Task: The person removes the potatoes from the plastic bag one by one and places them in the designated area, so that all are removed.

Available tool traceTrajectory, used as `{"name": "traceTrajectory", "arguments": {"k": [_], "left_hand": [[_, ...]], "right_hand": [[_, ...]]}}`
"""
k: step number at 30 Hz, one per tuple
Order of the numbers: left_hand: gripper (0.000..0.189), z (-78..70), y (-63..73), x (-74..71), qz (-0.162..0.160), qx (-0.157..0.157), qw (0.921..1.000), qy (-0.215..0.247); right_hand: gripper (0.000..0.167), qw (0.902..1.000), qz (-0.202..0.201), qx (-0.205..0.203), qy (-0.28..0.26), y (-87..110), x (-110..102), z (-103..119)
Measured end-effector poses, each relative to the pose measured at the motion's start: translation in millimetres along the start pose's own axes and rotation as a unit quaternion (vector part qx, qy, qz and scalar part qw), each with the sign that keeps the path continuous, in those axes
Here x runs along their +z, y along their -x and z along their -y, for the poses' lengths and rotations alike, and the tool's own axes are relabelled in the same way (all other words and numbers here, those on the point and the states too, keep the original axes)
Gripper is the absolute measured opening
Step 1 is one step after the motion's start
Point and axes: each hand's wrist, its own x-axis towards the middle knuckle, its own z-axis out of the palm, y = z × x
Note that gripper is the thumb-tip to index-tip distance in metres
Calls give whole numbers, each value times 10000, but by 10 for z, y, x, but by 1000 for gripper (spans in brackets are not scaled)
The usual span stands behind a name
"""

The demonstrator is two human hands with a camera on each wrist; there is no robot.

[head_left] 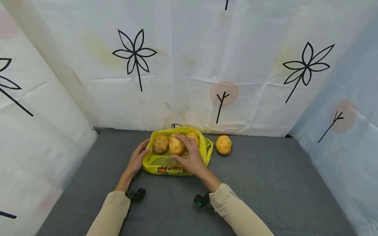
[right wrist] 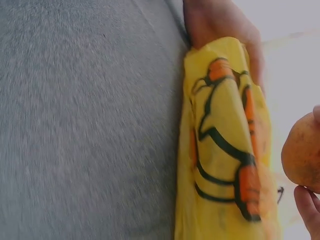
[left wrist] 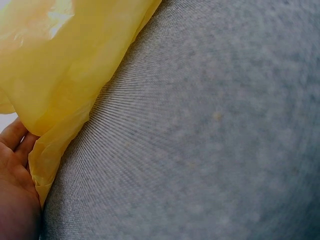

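Observation:
A yellow plastic bag [head_left: 174,169] with an orange-and-black print lies with its mouth open. My left hand [head_left: 138,158] holds its left side, thumb at the rim; in the left wrist view some of that hand's fingers [left wrist: 14,134] are partly hidden by the plastic. Between thumb and fingertips my right hand [head_left: 193,159] grips a potato [head_left: 176,146], which appears raised above the bag's edge in the right wrist view. Two more potatoes show inside the bag, one at the left [head_left: 160,144] and one partly hidden behind the right hand [head_left: 193,136].
Another potato [head_left: 223,145] sits on the grey cloth-covered table [head_left: 260,183], right of the bag. White curtains [head_left: 189,65] with leaf and tree drawings hang behind the table and along both sides. Black wrist devices [head_left: 136,194] are worn at both cuffs.

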Motion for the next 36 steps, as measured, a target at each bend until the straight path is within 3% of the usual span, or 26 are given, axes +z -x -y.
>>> {"name": "traceTrajectory", "arguments": {"k": [16,36], "left_hand": [[51,-31,27,-4,46,-15,10000,-17],[50,-27,13,6,19,-42,10000,2]], "right_hand": [[70,9994,-341,33,107,112,-532,-113],[75,9943,-737,729,230,227,-1380,-309]]}}
